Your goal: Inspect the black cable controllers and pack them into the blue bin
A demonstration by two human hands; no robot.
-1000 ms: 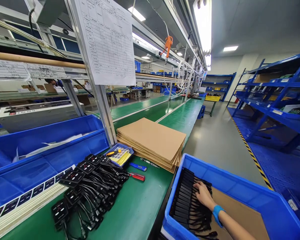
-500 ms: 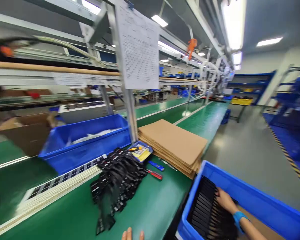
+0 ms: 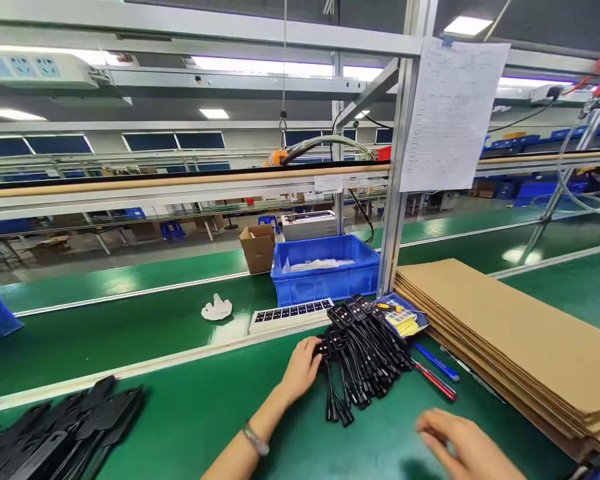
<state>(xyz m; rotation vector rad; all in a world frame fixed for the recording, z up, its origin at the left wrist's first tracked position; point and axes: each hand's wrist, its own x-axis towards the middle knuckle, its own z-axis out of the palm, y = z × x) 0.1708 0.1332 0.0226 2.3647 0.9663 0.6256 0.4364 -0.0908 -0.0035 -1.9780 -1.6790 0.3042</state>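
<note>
Black cabled parts (image 3: pixel 365 353), with flat button-marked heads and short leads ending in plugs, lie heaped on the green bench. My left hand (image 3: pixel 300 370) is at the heap's left edge, its thumb and fingers closed around the head of one part (image 3: pixel 323 347). Over the bench at the lower right is my right hand (image 3: pixel 463 443), blurred, with fingers bent; nothing shows clearly in it. A red screwdriver (image 3: pixel 435 381) and a blue pen-like tool (image 3: pixel 437 363) rest right of the heap.
Flat black pieces (image 3: pixel 75 427) are piled at lower left. Behind the heap are a sheet of labels (image 3: pixel 293 313), a blue bin (image 3: pixel 325 290) and a small blue tray (image 3: pixel 420 321). Stacked cardboard (image 3: pixel 515 327) stands right, by a metal post (image 3: pixel 393 227).
My view has swung left. My right hand has come out of the blue bin of black parts to above the bench. My left hand has reached forward to the heap.
</note>
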